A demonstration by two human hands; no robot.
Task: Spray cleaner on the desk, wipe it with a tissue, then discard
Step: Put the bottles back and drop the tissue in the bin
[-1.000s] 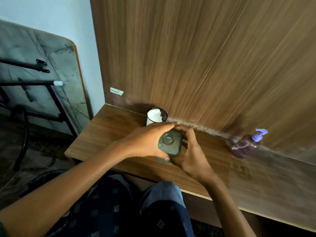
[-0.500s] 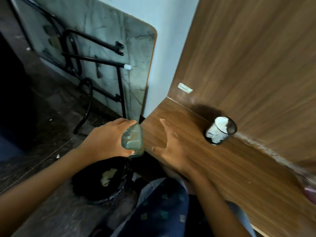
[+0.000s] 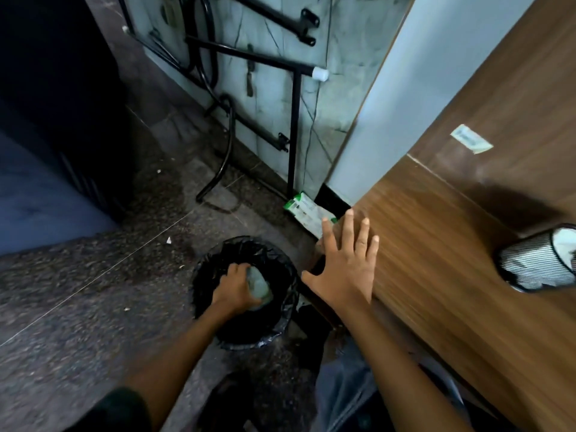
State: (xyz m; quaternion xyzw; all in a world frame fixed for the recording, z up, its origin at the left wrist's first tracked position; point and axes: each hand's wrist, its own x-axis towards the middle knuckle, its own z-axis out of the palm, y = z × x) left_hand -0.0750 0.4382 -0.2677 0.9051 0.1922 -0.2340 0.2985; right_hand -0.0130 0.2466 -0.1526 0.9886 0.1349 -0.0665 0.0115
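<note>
My left hand (image 3: 234, 286) reaches down into the black-lined waste bin (image 3: 282, 327) on the floor and is closed on a pale green folded tissue (image 3: 259, 286). My right hand (image 3: 344, 265) lies flat with fingers spread on the left end of the wooden desk (image 3: 436, 275). A mesh cup (image 3: 530, 263) with white tissues in it stands on the desk at the right edge of the view. No spray bottle is in view.
A folded table with a black metal frame (image 3: 293, 132) leans on the wall behind the bin. A green-and-white packet (image 3: 307, 212) lies on the floor by the desk corner. My knees are below the desk edge.
My view has swung left and down to the floor. My left hand carried the tissue from the desk, past its edge, and down into the bin. My right hand stays on the desk end.
</note>
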